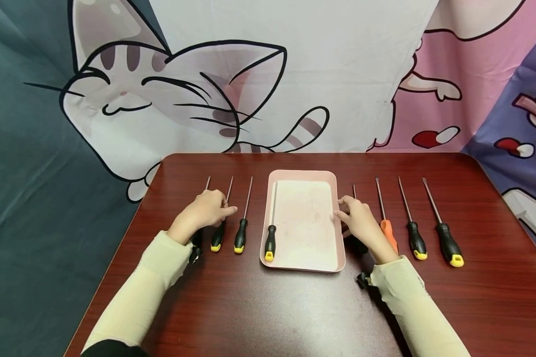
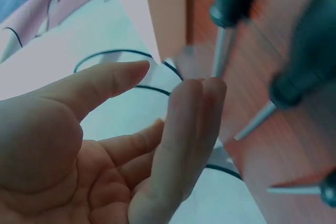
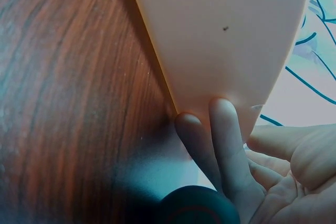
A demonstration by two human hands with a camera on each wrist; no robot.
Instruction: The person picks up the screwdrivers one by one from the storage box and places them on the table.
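Above the left row of screwdrivers, my left hand [image 1: 209, 209] hovers with thumb and fingers apart, and its palm [image 2: 100, 182] holds nothing. Beneath and beside it lie black-and-yellow screwdrivers: one [image 1: 197, 238] partly hidden by the hand, a second [image 1: 218, 238] and a third [image 1: 240, 236]. A shallow pale pink tray [image 1: 303, 267] stands mid-table with one black-and-yellow screwdriver [image 1: 271, 240] along its left side. My right hand [image 1: 359, 220] pinches the tray's right edge, its fingertips [image 3: 223, 111] against the outer wall and its thumb at the rim.
Right of the tray lie a partly hidden dark-handled screwdriver [image 1: 357, 244], an orange-handled screwdriver [image 1: 387, 233] and two black-and-yellow ones, the nearer [image 1: 415, 238] and the outermost [image 1: 448, 243]. A cartoon cloth [image 1: 339, 74] hangs behind the brown wooden table [image 1: 268, 312].
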